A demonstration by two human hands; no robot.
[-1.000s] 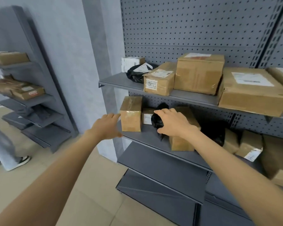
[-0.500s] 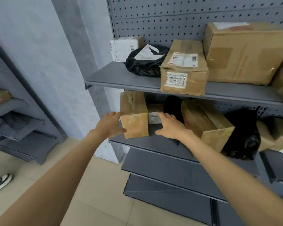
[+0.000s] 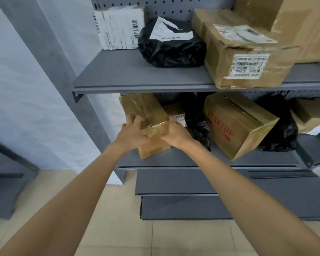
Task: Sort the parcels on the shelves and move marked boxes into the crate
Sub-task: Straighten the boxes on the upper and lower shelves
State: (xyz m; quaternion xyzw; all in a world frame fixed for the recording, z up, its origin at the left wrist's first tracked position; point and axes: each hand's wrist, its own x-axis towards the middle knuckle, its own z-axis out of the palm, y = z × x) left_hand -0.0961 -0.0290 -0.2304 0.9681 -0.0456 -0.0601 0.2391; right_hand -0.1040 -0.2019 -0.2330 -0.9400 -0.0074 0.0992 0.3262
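Note:
A taped brown box stands at the left end of the second shelf. My left hand grips its left side, fingers curled over the top edge. My right hand holds its right side. Behind it sits a small box with a barcode label, then a black bag and a tilted brown box printed MAKEUP in red. On the upper shelf are a white labelled box, a black bag with a label and a brown labelled box. No crate is in view.
More brown boxes and another black bag lie to the right. Two lower grey shelves jut out below. A grey upright and pale wall stand left. The floor is beige tile; another grey rack is at the far left.
I have moved closer to the shelves. My left hand went from beside the taped box to gripping it, and my right hand moved off the black bag onto the box's right side.

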